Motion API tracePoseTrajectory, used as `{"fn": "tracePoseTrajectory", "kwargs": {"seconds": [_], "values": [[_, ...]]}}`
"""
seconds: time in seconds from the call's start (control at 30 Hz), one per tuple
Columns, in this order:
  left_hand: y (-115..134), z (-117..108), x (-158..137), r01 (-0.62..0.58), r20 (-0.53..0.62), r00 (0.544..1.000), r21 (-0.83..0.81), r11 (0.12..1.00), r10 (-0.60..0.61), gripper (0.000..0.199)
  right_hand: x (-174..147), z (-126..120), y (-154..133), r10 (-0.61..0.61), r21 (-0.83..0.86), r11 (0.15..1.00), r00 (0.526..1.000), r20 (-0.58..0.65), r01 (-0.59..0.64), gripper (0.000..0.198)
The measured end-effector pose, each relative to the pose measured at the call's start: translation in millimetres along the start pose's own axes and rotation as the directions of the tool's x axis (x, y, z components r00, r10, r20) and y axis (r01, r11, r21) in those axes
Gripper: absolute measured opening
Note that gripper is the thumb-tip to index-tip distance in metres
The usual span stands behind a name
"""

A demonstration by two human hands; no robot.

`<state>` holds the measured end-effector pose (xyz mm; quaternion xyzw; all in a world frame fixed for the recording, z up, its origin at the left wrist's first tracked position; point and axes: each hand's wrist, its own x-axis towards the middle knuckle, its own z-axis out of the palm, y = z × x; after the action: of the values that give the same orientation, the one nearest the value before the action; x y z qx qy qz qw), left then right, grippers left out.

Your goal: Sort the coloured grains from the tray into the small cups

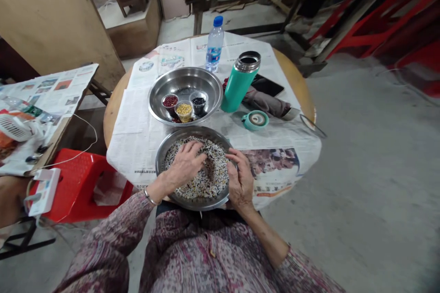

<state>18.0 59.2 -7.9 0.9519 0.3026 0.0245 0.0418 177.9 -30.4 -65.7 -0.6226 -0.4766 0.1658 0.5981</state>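
A steel bowl point(161, 150) of mixed white, dark and yellow grains point(192, 187) sits at the near edge of the round table. My left hand point(187, 162) reaches over its left side, fingers apart and bent down at the grains; whether any are under the fingertips is hidden. At the right rim is my right hand point(240, 178), thumb and fingers apart, with nothing visible between them. Just beyond stands a wider steel basin point(185, 78). Inside it are three clear cups, with dark red beans point(170, 101), yellow beans point(184, 110) and black beans point(198, 102).
Newspaper point(130, 146) covers the table. A green thermos point(241, 81) stands uncapped, its lid point(256, 120) beside it. Behind are a water bottle point(215, 46), a dark phone point(266, 84) and a grey cloth item point(268, 103). A red stool point(79, 187) is at left.
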Motion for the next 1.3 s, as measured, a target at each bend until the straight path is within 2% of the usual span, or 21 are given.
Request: {"fn": "tracePoseTrajectory", "kwargs": {"seconds": [0.07,0.17,0.23,0.33,0.47,0.57,0.67,0.8,0.87,0.97,1.13,1.23,1.3], "values": [[-9.8,-2.8,-1.7,0.125,-0.039,0.991,0.015,0.992,-0.124,0.032,0.0,0.0,0.5,0.013,-0.001,1.000,1.000,0.003,-0.013,0.022],[-15.4,-8.9,-17.6,0.254,0.008,0.967,0.005,0.967,-0.254,0.057,-0.3,0.0,1.3,0.009,0.006,1.000,1.000,0.001,-0.009,0.022],[-12.3,-9.0,-30.0,0.292,0.072,0.955,-0.058,0.955,-0.287,0.052,-0.6,0.0,1.4,0.007,0.012,1.000,1.000,0.003,-0.007,0.022],[0.1,-1.6,-40.0,0.250,0.148,0.965,-0.244,0.937,-0.219,0.017,-1.1,0.0,1.1,0.010,0.011,1.000,1.000,0.001,-0.010,0.022],[22.2,8.1,-30.0,0.082,0.149,0.989,-0.377,0.923,-0.027,0.021,-1.8,0.4,2.0,-0.004,0.016,1.000,1.000,-0.007,0.004,0.022],[31.0,7.5,-9.6,-0.083,0.070,0.991,-0.306,0.948,0.110,0.035,-2.0,0.8,3.2,0.004,0.038,0.999,1.000,-0.011,-0.004,0.025],[26.6,4.3,14.2,-0.101,0.053,0.992,-0.174,0.980,0.112,0.050,-1.6,1.4,3.6,0.016,0.050,0.999,1.000,-0.018,-0.015,0.026],[10.2,-1.9,30.6,-0.017,0.140,0.989,-0.138,0.990,0.037,0.024,-0.8,1.6,3.4,0.008,0.055,0.998,1.000,-0.026,-0.007,0.025],[3.7,-7.6,24.2,0.041,0.176,0.984,-0.186,0.982,-0.008,0.024,-0.5,1.3,3.1,0.015,0.050,0.999,1.000,-0.025,-0.014,0.025],[-0.5,-18.2,-3.3,0.081,0.211,0.977,-0.286,0.955,-0.020,0.019,-0.3,0.6,2.2,0.031,0.037,0.999,0.999,-0.016,-0.030,0.025],[6.8,-27.9,-52.2,-0.022,0.292,0.948,-0.333,0.943,0.125,0.014,-0.5,0.7,2.0,0.035,0.041,0.999,0.999,-0.014,-0.035,0.024],[15.5,-25.5,-55.2,-0.091,0.328,0.921,-0.346,0.934,0.210,0.014,-0.4,1.0,2.8,0.021,0.034,0.999,1.000,-0.014,-0.021,0.024],[19.0,-22.4,-45.9,-0.106,0.303,0.931,-0.312,0.944,0.204,0.018,-0.3,1.0,3.3,0.016,0.031,0.999,1.000,-0.011,-0.016,0.024]]}}
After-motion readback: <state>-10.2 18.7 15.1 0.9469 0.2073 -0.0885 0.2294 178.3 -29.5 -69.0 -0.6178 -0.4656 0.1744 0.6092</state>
